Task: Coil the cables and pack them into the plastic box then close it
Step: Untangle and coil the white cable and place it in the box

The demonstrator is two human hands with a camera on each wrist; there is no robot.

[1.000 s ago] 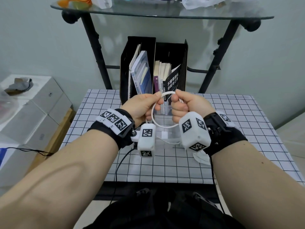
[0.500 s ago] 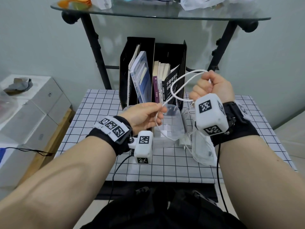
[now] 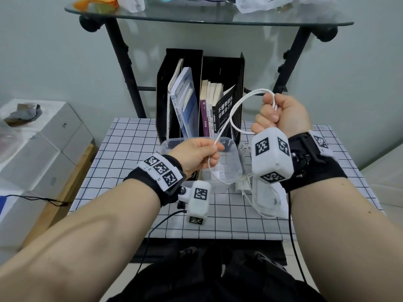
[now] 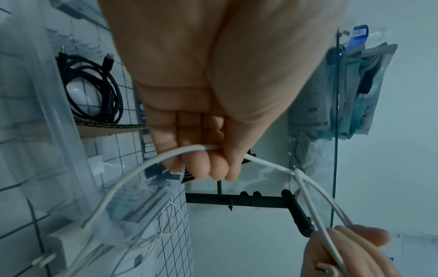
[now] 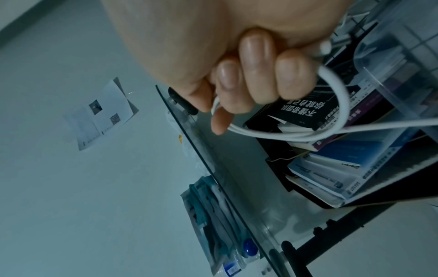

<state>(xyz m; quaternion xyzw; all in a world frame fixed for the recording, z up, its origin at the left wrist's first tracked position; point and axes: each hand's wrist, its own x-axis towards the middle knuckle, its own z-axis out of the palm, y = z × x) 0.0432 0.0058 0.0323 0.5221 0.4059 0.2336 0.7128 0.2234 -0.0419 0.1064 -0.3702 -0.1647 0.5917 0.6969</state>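
The white cable (image 3: 226, 118) is thin, round and smooth. The right hand (image 3: 281, 114) is held up in a fist with its fingers (image 5: 255, 56) curled tight around a few loops of it. One strand runs down from the fist to the left hand (image 3: 196, 155), which pinches it between thumb and fingers (image 4: 201, 165). More of the cable hangs in a soft curve below the left hand.

Under the left hand sits the clear plastic box (image 3: 236, 158). It has rounded corners and see-through walls, and it stands open on the table (image 3: 122, 149). The table wears a white cloth with a black grid of squares. In the left wrist view a black cable (image 4: 94, 88) lies rolled in a ring seen through clear plastic, but I cannot tell if it is inside the box. Thin white wires (image 3: 246, 188) lie just beside the box on its right.

Behind the box stands a black file holder (image 3: 183, 59) with books (image 3: 185, 101) standing upright in it. Above is a glass shelf (image 3: 207, 17) on black legs.
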